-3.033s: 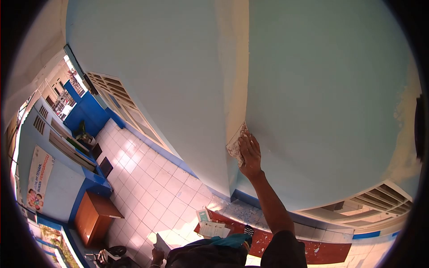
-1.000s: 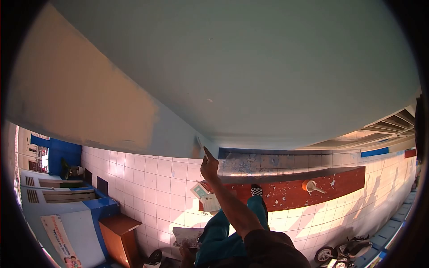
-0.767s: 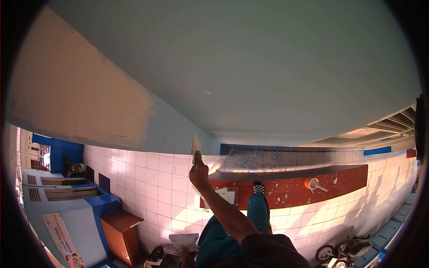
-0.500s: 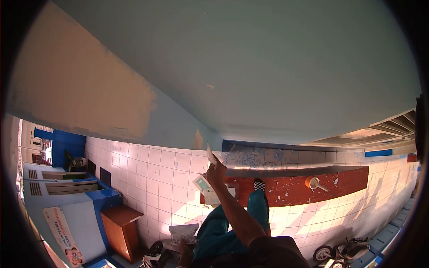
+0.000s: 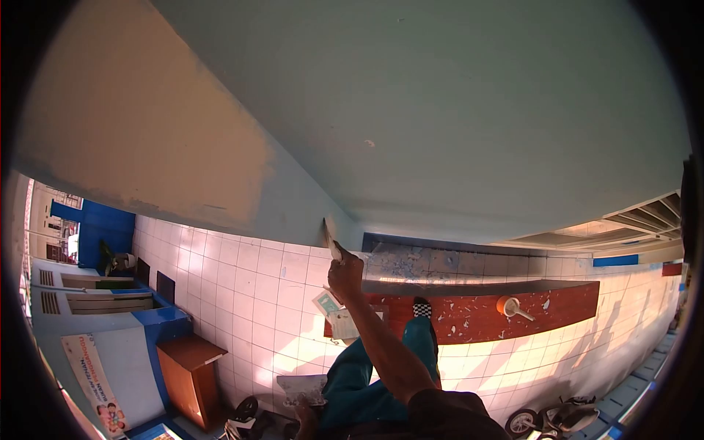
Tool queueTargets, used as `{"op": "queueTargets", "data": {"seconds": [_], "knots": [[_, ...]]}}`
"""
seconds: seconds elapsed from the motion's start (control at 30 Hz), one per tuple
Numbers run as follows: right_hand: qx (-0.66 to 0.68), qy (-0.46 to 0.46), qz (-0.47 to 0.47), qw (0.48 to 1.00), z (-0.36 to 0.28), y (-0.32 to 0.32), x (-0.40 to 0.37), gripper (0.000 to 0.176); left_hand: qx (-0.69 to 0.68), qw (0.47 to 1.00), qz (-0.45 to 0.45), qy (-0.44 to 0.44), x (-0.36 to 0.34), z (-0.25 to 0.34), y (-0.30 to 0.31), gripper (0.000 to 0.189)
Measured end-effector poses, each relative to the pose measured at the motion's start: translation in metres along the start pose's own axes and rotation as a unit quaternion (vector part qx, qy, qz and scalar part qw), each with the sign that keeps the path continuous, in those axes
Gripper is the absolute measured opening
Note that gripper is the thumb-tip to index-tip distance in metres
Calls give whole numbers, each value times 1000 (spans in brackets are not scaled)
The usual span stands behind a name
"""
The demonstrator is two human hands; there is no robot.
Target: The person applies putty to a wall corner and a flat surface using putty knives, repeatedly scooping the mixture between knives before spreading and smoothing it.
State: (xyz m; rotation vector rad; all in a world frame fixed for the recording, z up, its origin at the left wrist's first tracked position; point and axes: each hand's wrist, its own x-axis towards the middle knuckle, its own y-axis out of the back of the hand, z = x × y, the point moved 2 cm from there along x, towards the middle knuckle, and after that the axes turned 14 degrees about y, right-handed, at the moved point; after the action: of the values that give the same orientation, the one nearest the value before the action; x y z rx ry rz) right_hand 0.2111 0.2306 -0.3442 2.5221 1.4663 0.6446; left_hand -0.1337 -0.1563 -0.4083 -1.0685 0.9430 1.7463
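Observation:
My right hand [image 5: 345,275] is closed around the pale handle of a putty knife [image 5: 328,233], whose thin blade is against or very near the light blue wall [image 5: 293,202] by the corner. Low in view, my left hand [image 5: 306,419] is partly in shadow and grips a flat grey plate [image 5: 301,386] with whitish paste on it. A wide cream patch [image 5: 161,125] covers the wall on the left, with smeared edges.
Below me is a long red bench [image 5: 477,330] flecked with white, with my foot in a checkered sock or shoe [image 5: 422,308] on it. An orange-and-white container [image 5: 506,303] with a handled tool and some printed sheets [image 5: 341,323] lie there. A brown cabinet [image 5: 187,374] and motorcycle [image 5: 557,422] stand farther off.
My right hand has moved slightly left, and the putty knife's blade now points up and left along the wall. My left hand keeps the plate low. The view has shifted slightly.

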Motion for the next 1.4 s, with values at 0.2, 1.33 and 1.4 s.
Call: {"op": "queueTargets", "data": {"seconds": [0.2,1.33,1.4], "knots": [[92,-78,-14,993,-35,19,-58,43,179,979,3,-102,-10,-17,-12,36],[601,-417,-34,681,13,301,-133,53,421,738,-18,-527,-28,26,-188,26],[635,-376,-76,670,39,305,-133,52,379,755,-88,-527,-37,36,-194,25]]}}
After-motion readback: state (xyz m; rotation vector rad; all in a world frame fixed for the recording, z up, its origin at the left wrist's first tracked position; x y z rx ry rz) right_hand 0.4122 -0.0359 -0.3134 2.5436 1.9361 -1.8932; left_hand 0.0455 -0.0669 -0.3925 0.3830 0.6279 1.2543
